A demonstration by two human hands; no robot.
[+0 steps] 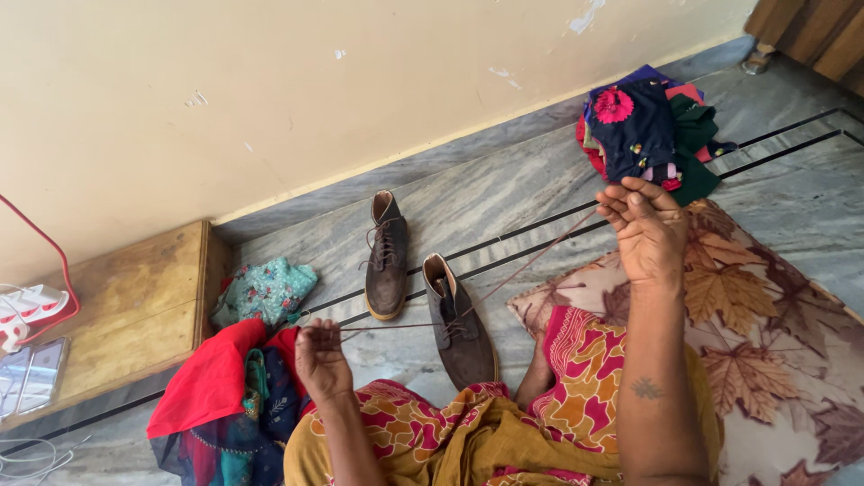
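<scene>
Shoelace point(504, 283), thin and brown, runs tight from one hand to the other and passes through the eyelets of the near boot point(459, 328) on the grey marble floor point(504, 202).

At the far left stands a low wooden bench point(135, 306) with a worn, flat top, and two phones point(31, 373) lie on its near corner. Just right of it is a soft heap of red and blue clothes point(216, 396), with a crumpled teal floral cloth point(265, 290) behind. The left hand point(319, 355) is closed, pinching one end of the lace between its fingers. A second boot point(387, 256), brown leather and already laced, stands farther away, close to the near one but apart from it. The right hand point(643, 229) is raised high, fingers folded around the other end of the lace. Behind it lies a pile of dark folded clothes point(652, 130) with a pink flower. Under the right arm is a mat point(774, 324) printed with autumn leaves.
</scene>
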